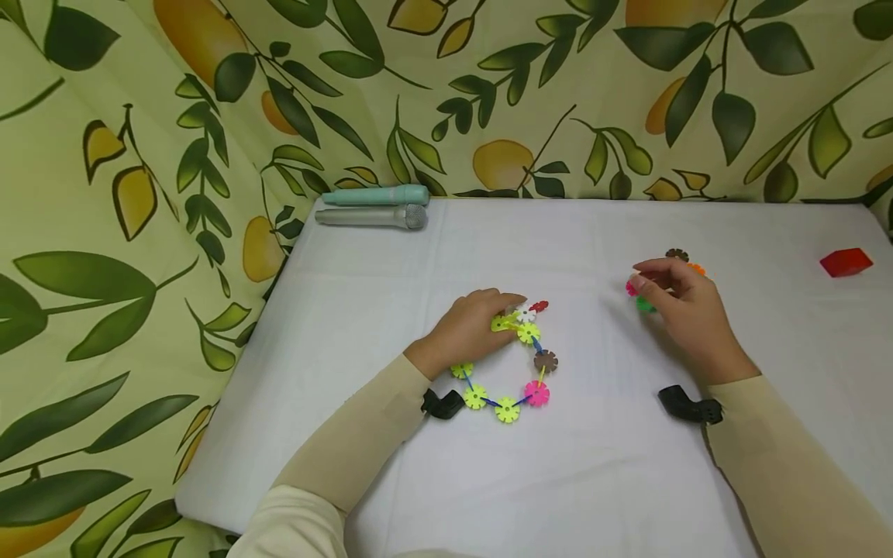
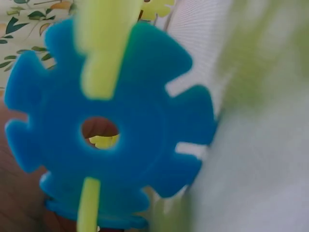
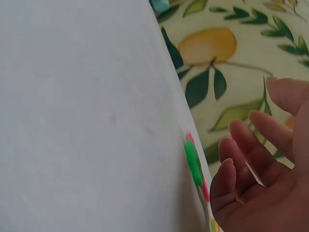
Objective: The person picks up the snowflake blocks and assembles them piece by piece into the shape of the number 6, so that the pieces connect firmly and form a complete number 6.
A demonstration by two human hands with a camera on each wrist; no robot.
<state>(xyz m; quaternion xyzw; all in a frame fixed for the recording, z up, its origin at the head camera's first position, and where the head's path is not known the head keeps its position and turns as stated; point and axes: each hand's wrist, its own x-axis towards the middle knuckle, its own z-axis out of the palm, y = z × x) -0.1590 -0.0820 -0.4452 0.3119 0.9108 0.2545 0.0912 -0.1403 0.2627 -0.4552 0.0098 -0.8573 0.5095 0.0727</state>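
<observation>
My left hand [image 1: 469, 325] pinches the upper part of a curved chain of slotted plastic flower discs [image 1: 508, 410], near yellow discs, a white disc [image 1: 525, 313] and a red disc [image 1: 539, 306]. The chain curves below the hand through yellow, pink, brown and edge-on blue discs; the hand hides part of it. Close up in the left wrist view, a blue disc [image 2: 145, 116] has yellow pieces slotted into it. My right hand [image 1: 687, 310] hovers by loose discs, among them a green disc [image 1: 645, 305] and a brown one [image 1: 677, 254]. Its fingers are loosely bent, holding nothing.
Two microphones, one teal [image 1: 377, 195] and one silver [image 1: 370, 217], lie at the back left of the white table [image 1: 593, 480]. A red block [image 1: 846, 262] sits at the far right. Leaf-patterned cloth [image 1: 502, 101] hangs behind the table.
</observation>
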